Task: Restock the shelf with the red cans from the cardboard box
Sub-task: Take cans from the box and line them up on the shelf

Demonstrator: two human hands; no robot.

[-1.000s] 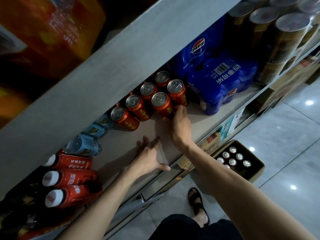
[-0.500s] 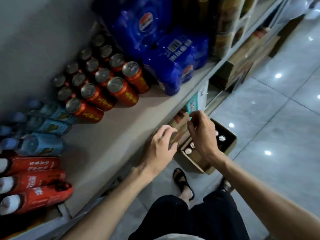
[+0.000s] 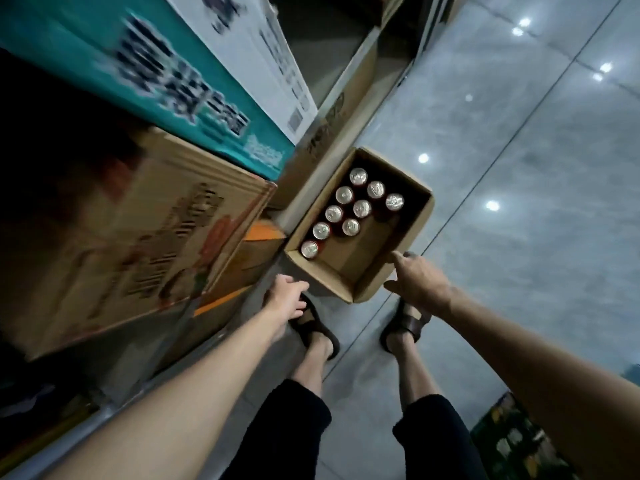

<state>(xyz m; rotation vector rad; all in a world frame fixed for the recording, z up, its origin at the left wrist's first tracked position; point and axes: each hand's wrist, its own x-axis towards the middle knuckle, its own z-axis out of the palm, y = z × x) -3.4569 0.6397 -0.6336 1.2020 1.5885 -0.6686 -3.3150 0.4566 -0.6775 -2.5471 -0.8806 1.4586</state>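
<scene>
Cardboard box, 9 red cans, both hands empty above

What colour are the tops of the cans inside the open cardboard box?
Shiny silver tops on the cans, seen in the head view.

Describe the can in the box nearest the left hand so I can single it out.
Start at the open cardboard box on the floor ahead of the sandalled feet. Silver-topped cans fill its far, shelf-side part. The target can ends the row along the shelf-side wall, in the near corner, closest to the left hand.
</scene>
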